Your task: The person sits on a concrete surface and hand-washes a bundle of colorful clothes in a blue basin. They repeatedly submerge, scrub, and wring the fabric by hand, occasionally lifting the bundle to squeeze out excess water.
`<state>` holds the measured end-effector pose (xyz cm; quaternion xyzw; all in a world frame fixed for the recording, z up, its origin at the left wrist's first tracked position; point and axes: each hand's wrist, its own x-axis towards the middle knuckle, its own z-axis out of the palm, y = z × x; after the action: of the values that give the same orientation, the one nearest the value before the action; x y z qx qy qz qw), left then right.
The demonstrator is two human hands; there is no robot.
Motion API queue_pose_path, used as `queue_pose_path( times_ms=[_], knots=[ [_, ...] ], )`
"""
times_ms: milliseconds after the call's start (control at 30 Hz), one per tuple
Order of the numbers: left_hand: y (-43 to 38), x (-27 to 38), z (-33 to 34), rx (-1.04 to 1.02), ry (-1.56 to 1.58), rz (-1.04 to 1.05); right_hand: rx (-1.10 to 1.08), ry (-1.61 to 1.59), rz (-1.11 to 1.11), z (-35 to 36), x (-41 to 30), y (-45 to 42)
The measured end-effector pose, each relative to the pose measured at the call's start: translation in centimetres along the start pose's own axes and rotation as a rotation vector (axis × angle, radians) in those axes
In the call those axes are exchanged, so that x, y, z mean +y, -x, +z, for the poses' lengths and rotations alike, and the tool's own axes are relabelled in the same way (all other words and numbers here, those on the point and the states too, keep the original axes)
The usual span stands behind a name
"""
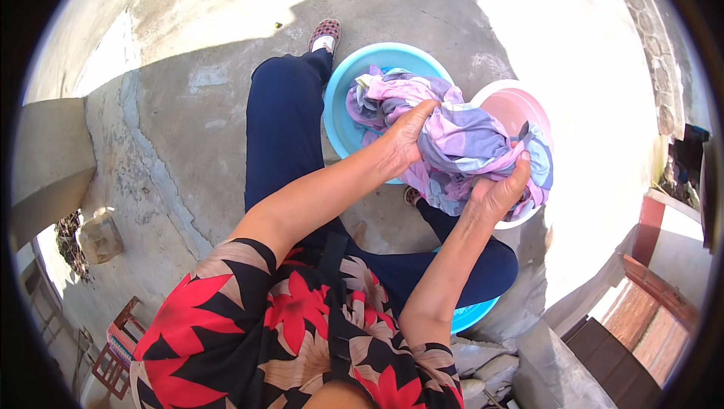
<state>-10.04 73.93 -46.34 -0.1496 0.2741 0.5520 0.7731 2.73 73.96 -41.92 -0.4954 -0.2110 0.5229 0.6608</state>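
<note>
Both hands hold a bunched cloth (464,131) patterned in pink, purple-grey and pale blue. My left hand (408,134) grips its middle, thumb on top, while my right hand (503,185) pinches the portion near its right end. Part of the cloth lies in a light blue plastic basin (338,117), and the rest spans to a basin with a pink inside and white rim (509,98), whose lower part it covers. The fingers under the cloth are mostly hidden.
Another blue basin (478,315) is partly hidden under my bent right leg. Stone slabs (481,364) lie beside a concrete block (557,364) at lower right. A small wooden chair (121,347) stands at lower left, near a loose stone (100,237).
</note>
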Motion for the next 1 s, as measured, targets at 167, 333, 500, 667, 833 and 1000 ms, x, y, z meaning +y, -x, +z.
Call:
queue_pose_path(
  times_ms=[167,333,500,667,833,1000],
  knots=[
    [-0.7,1.0,-3.6,0.043,-0.093,-0.033,-0.280,0.390,0.062,0.1,4.4,3.6],
    [-1.2,0.1,-7.4,0.082,-0.139,0.055,-0.464,1.020,-0.320,0.0,11.7,3.0],
    [-1.3,-0.1,-4.8,0.081,-0.079,-0.033,-0.373,0.837,0.017,-2.4,13.3,-6.1],
    [-3.0,0.4,-7.4,0.109,-0.065,0.001,-0.264,0.754,0.129,-1.1,10.7,-0.7],
    [-0.6,2.2,-6.5,-0.019,0.144,-0.144,-0.565,1.068,-0.279,-1.9,12.4,4.7],
    [-2.1,0.0,-6.0,0.075,-0.090,-0.018,-0.246,0.916,0.257,-4.5,15.2,-4.8]
  ],
)
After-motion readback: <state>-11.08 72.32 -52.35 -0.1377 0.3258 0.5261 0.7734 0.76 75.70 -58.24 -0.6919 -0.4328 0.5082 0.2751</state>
